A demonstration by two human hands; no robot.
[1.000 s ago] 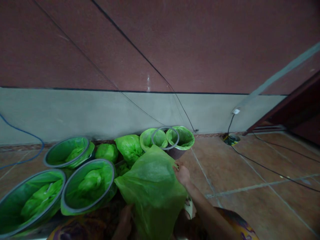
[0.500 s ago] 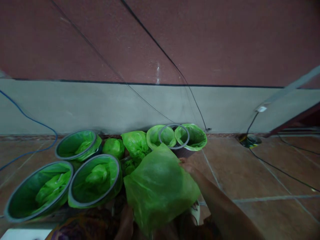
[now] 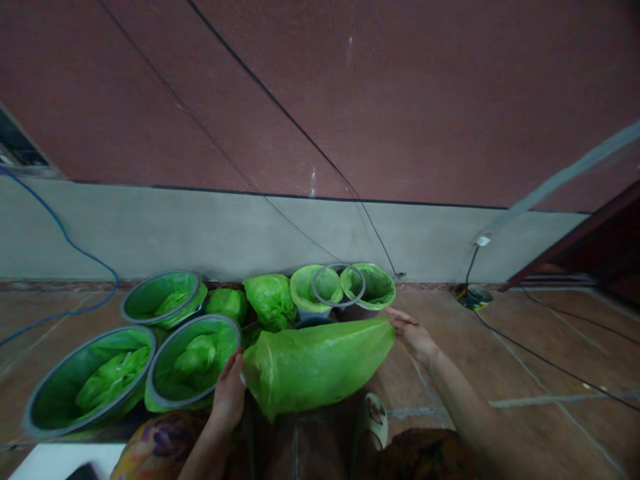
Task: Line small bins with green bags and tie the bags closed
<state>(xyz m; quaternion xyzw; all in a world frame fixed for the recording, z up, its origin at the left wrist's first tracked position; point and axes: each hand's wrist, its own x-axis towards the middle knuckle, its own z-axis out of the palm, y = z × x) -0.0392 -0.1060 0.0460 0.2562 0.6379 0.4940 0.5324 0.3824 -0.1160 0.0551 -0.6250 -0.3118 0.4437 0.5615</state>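
A green plastic bag (image 3: 320, 367) is stretched sideways, slightly puffed, between my hands. My left hand (image 3: 230, 393) grips its left end, close to the rim of a lined bin. At the bag's right corner, my right hand (image 3: 415, 337) has hold of it, some fingers extended. Behind the bag stand two smaller bins with green liners (image 3: 315, 287) (image 3: 377, 287); a loose grey ring (image 3: 364, 287) lies across their tops. A dark blue rim (image 3: 313, 322) shows partly behind the bag.
To the left are three grey-rimmed bins (image 3: 30, 407) (image 3: 235, 320) (image 3: 125, 303) with bunched green bags inside. Two green bundles (image 3: 227, 305) (image 3: 270, 300) sit by the wall. A blue cable (image 3: 65, 230) hangs left; a black cable (image 3: 545, 367) crosses the right floor tiles.
The bag, which hung spread out in front of me, is now drawn out sideways. My left hand has risen into clear view, and my right hand has moved outward to the right.
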